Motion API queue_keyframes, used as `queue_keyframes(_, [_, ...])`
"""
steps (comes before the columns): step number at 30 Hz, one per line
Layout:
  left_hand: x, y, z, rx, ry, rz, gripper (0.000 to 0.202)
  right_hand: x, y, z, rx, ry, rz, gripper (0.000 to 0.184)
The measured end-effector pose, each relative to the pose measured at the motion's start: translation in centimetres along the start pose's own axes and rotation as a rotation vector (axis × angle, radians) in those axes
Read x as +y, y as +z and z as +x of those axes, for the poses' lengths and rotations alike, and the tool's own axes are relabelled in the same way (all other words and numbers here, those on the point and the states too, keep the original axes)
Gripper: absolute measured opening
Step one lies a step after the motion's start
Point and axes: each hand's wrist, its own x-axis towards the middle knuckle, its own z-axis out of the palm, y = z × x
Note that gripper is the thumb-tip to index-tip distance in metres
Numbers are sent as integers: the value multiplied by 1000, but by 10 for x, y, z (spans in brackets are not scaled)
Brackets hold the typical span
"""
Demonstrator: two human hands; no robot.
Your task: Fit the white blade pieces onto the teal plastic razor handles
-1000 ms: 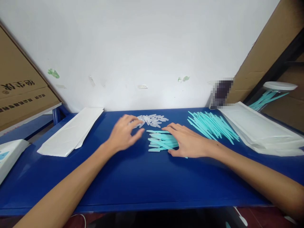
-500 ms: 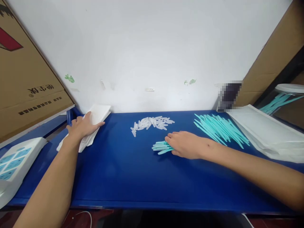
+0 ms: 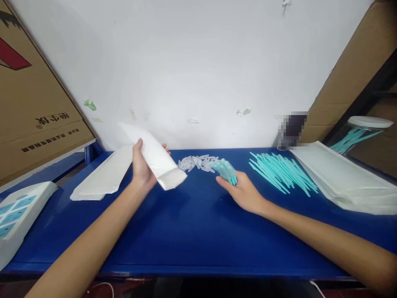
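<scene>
My left hand grips a white pouch, raised above the table and tilted, its near end hanging toward the middle. The thumb lies on one side and fingertips show past the other. In my right hand is a bundle of thin teal sticks, lifted off the table with the tips pointing up and left. Between and behind both hands lies a pile of small translucent white pieces. More white pouches lie left of my left hand. A loose heap of teal sticks spreads to the right.
A stack of whitish bags lies at the right, by a clear lidded jar containing teal sticks. A white power strip and a cardboard box stand left. A white wall backs the blue table.
My left hand has picked up a white pouch from the left pile and moved it right. My right hand has raised the teal sticks off the table and tipped them upward.
</scene>
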Motion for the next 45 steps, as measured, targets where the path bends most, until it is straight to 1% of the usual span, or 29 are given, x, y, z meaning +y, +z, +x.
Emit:
queue_keyframes(2, [-16, 7, -8, -11, -35, -10, 58, -6, 3, 0, -73, -55, -97, 32])
queue_keyframes(4, [-28, 11, -14, -6, -26, -15, 55, -11, 6, 0, -157, -61, -152, 24])
queue_keyframes(6, [-35, 12, -17, -2, -6, -25, 53, -13, 9, 0, -202, -53, -207, 16])
queue_keyframes(9, [-39, 11, -18, 0, 8, -48, 53, -12, 12, 0, -211, -48, -335, 10])
queue_keyframes(13, [-41, 10, -18, 37, 27, -47, 52, -12, 11, 1, -228, -53, -496, 12])
queue_keyframes(17, [-50, 11, -21, 36, 6, -25, 55, -14, 11, 3, -223, -74, -595, 13])
queue_keyframes(19, [-57, 13, -24, 36, -7, -26, 55, -18, 11, 5, -237, -51, -659, 10])
queue_keyframes(21, [-63, 16, -27, 51, -20, -26, 54, -26, 8, 10, -254, -19, -721, 2])
queue_keyframes(22, [-66, 18, -29, 60, -22, -24, 52, -32, 5, 13, -267, -10, -738, 9])
queue_keyframes(25, [-71, 26, -33, 71, -1, -17, 42, -57, -13, 31, -330, -24, -748, 41])
queue_keyframes(26, [-72, 30, -34, 73, -6, -17, 37, -67, -20, 40, -367, -30, -761, 47])
queue_keyframes(27, [-72, 35, -35, 72, -35, -19, 34, -77, -27, 49, -385, -40, -785, 49])
queue_keyframes(28, [-71, 41, -36, 68, -77, -26, 31, -88, -34, 60, -390, -54, -821, 45])
queue_keyframes(30, [-67, 56, -38, 53, -171, -65, 30, -111, -43, 81, -391, -69, -916, 27])
queue_keyframes(31, [-64, 66, -38, 34, -196, -102, 30, -123, -47, 92, -377, -75, -961, 19])
queue_keyframes(34, [-51, 97, -42, -36, -200, -248, 37, -158, -57, 118, -364, -91, -1036, 3])
queue_keyframes(35, [-46, 107, -44, -56, -192, -284, 39, -169, -61, 123, -399, -98, -1055, 12])
queue_keyframes(36, [-41, 117, -46, -67, -193, -311, 41, -180, -67, 127, -417, -55, -1072, 21])
queue_keyframes(37, [-37, 125, -49, -77, -199, -329, 42, -190, -73, 129, -416, 24, -1082, 27])
queue_keyframes(38, [-35, 132, -52, -90, -218, -333, 44, -198, -80, 130, -453, 59, -1044, 33])
queue_keyframes(40, [-34, 141, -59, -134, -281, -310, 52, -210, -96, 127, -520, 69, -997, 44])
queue_keyframes(42, [-39, 144, -66, -196, -355, -246, 66, -214, -113, 121, -558, 100, -983, 45])
queue_keyframes(43, [-42, 142, -68, -232, -391, -194, 74, -213, -122, 118, -548, 147, -967, 45])
queue_keyframes(44, [-47, 139, -69, -279, -424, -122, 81, -209, -132, 115, -513, 212, -934, 45])
queue_keyframes(45, [-52, 134, -70, -347, -456, -30, 84, -202, -142, 111, -443, 289, -892, 46])
